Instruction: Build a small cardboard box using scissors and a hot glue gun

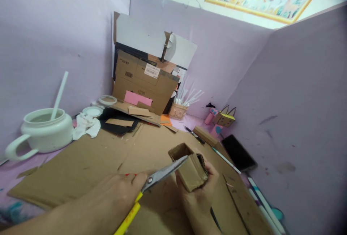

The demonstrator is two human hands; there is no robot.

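Note:
My left hand (128,191) is closed around a pair of scissors (165,172) near the pivot, with the yellow handles pointing down toward me. The blades look nearly closed, and their tip lies against the edge of a small folded cardboard piece (192,177). That piece has open, box-like hollows at its top. My right hand (199,199) grips it from below and from the right, fingers wrapped around its side. Under both hands lies a large cardboard sheet (151,148).
At left stands a white mug (48,133) with a white stick in it, beside crumpled tissue (86,124). Cardboard boxes (146,83) lean at the back near a basket of white sticks (179,110). A dark phone-like slab (238,153) and pens (262,206) lie right.

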